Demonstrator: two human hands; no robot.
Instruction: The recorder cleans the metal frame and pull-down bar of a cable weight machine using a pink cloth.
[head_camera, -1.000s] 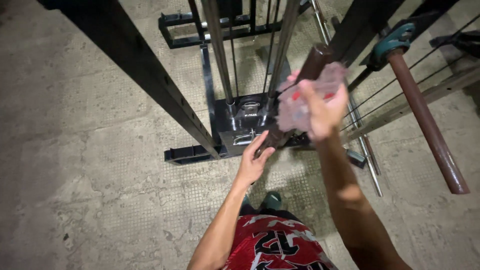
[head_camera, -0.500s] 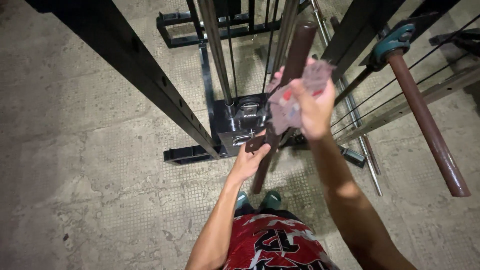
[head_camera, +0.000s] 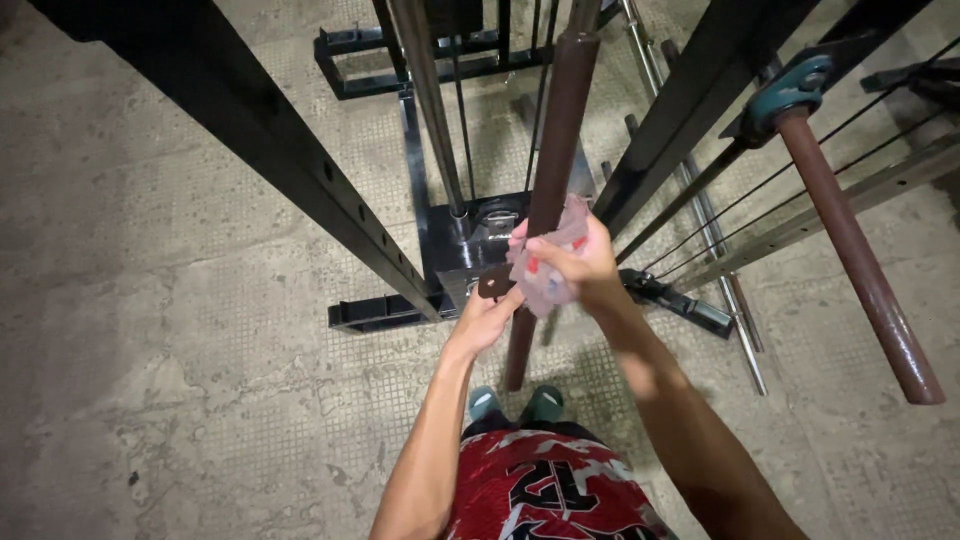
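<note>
In the right hand (head_camera: 585, 268), a crumpled pinkish-grey rag (head_camera: 545, 265) around a brown bar (head_camera: 548, 170).

We see a long, round, rust-brown metal bar (head_camera: 553, 130) with a matt, slightly rough finish. Our right hand (head_camera: 580, 265) presses a soft, faded grey-pink cloth rag (head_camera: 545, 262) with red patches around it. Just below that grip, our left hand (head_camera: 487, 318) touches a small flat brown metal tab (head_camera: 495, 281), dull too. Behind the grip, the black weight block (head_camera: 462, 245) looks glossy and smooth. Beneath lies rough, gritty, dimpled concrete floor (head_camera: 180, 300).
</note>
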